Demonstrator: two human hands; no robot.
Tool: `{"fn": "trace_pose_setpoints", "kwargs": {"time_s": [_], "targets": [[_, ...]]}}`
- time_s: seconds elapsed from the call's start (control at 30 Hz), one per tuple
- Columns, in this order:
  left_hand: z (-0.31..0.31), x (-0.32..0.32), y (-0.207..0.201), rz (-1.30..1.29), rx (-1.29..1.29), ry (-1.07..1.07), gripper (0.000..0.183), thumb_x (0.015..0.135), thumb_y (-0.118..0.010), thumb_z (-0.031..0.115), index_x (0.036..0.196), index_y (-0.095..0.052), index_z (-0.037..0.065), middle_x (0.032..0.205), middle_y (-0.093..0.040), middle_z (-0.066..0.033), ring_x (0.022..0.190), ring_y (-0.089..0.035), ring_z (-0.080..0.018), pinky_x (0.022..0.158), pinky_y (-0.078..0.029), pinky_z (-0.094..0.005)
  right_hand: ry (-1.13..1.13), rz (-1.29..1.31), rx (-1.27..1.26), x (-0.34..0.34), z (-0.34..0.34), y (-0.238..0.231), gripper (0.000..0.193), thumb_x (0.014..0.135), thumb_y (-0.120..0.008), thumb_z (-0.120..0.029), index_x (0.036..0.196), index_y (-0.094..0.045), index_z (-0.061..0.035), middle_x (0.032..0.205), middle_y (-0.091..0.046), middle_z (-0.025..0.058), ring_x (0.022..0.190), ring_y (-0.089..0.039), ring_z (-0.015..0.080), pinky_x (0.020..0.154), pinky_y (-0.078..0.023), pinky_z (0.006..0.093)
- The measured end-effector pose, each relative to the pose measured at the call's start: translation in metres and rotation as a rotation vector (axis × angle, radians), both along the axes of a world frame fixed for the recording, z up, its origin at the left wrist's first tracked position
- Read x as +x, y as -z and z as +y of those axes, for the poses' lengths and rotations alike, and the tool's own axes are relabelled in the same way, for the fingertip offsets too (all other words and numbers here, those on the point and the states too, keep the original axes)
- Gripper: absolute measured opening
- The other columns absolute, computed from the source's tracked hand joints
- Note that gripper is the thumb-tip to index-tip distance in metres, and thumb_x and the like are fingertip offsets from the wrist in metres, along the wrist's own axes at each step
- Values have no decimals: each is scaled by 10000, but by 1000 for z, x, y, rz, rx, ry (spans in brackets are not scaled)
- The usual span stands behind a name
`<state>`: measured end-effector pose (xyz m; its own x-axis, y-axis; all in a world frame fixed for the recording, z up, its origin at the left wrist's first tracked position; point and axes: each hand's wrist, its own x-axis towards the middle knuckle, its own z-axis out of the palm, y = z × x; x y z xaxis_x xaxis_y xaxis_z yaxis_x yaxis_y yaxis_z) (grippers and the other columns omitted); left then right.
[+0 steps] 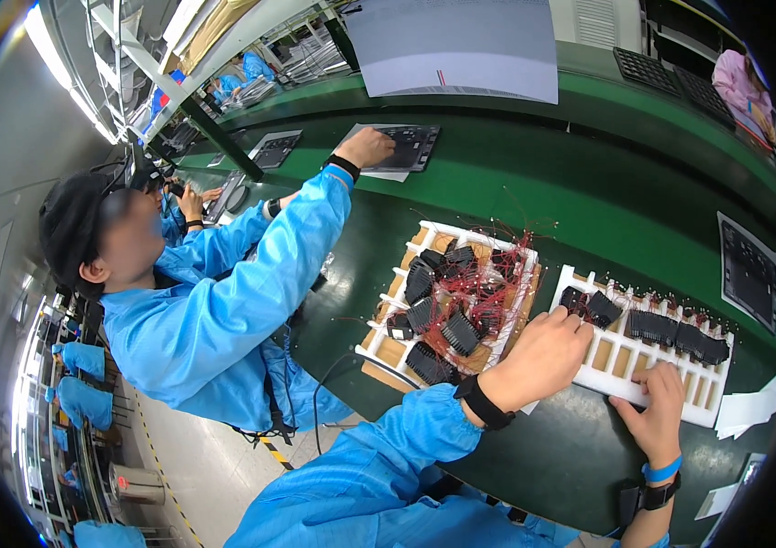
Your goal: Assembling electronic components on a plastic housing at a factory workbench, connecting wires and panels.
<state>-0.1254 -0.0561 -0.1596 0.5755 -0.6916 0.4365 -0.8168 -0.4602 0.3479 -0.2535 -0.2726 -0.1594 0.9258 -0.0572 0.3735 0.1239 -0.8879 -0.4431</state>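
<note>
My left hand [548,354] reaches over the left end of a white slotted foam tray [619,358]. Its curled fingers close at a small black part with thin red wires [573,300]; the fingertips are partly hidden. Beside that part another black block [602,309] sits in the tray, and a row of black wired parts [671,334] stands farther right. My right hand [657,406] holds the tray's near edge, thumb in front and bent fingers on the slots. To the left, a second white foam tray [394,298] carries a tangled heap of black parts with red wires [461,315].
Left of me, a co-worker in a blue smock [224,301] reaches over a dark flat panel [411,149]. White paper slips [749,406] lie by the tray's right end. Another dark panel [750,269] stands at far right. A large pale sheet [456,50] hangs behind the green bench [534,173].
</note>
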Motion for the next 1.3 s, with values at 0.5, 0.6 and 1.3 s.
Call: {"fn": "trace_pose_setpoints", "kwargs": {"time_s": [0.5, 0.6, 1.3], "targets": [[0, 1, -1, 20, 23, 16, 128, 814, -654, 100, 904, -595, 32, 861, -600, -110, 877, -587, -315, 758, -511, -441, -25, 11, 2, 1, -2, -5, 394, 601, -886, -195, 850, -616, -49, 782, -502, 82, 767, -505, 298, 686, -401, 402], [-3, 1, -4, 10, -7, 43, 129, 811, -656, 103, 907, -597, 40, 846, -597, -116, 857, -586, -322, 756, -505, -439, -26, 3, -19, -1, -6, -6, 389, 611, -886, -208, 844, -618, -50, 781, -510, 84, 773, -510, 303, 686, -409, 410], [29, 14, -58, 1011, -493, 53, 332, 938, -608, -68, 1245, -492, -21, 1195, -645, -155, 1023, -652, -142, 902, -555, -284, -113, -59, -23, 1, -16, -2, 357, 712, -853, -309, 865, -629, -76, 851, -580, 90, 826, -583, 311, 719, -470, 417]]}}
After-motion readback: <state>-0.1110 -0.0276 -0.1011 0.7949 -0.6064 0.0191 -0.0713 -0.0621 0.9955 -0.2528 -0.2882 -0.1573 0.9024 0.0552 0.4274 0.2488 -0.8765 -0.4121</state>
